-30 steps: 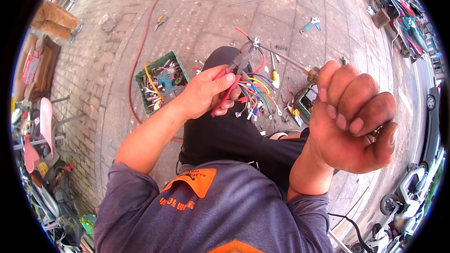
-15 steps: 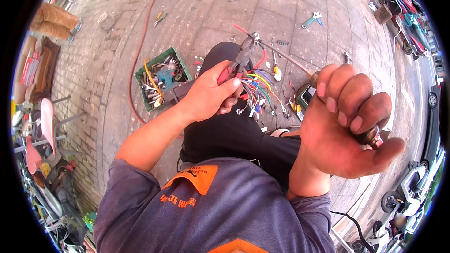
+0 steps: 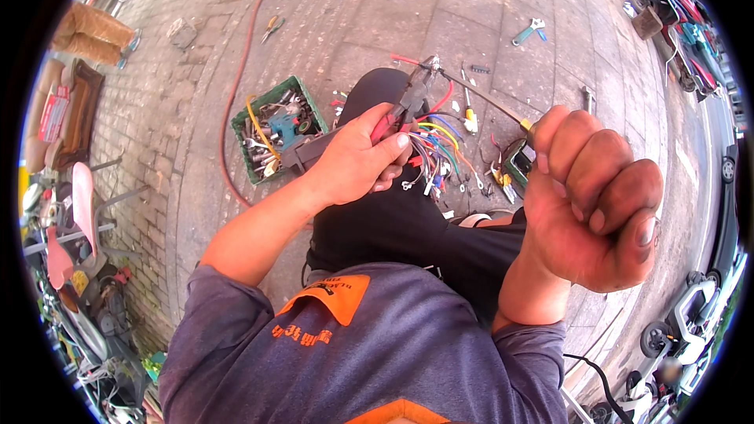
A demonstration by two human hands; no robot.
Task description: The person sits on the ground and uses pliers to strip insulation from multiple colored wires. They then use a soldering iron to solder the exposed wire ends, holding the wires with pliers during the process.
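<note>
My left hand [image 3: 365, 153] is closed round red-handled pliers [image 3: 412, 98] above my knee. The jaws meet a red wire [image 3: 446, 100], with a small metallic bit at their tip too small to make out. My right hand [image 3: 593, 196] makes a fist round the handle of a long screwdriver [image 3: 491, 100], mostly hidden by my fingers. Its thin shaft slants up left, the tip at the plier jaws. Below my left hand, a dark grey box [image 3: 302, 155] rests by my thigh. A bundle of coloured wires [image 3: 440, 145] with terminals fans out beside it.
A green crate [image 3: 259, 177] full of tools stands left of my knee. On the paving lie an adjustable wrench [image 3: 525, 34], small pliers [image 3: 271, 29], a yellow-handled screwdriver [image 3: 470, 119] and a red hose [image 3: 236, 78]. Parked scooters [image 3: 667, 338] line the right side.
My right thumb, earlier stretched out from the screwdriver's handle end, is now folded in against the fist. The pliers and screwdriver tip stay together; the whole view has shifted slightly.
</note>
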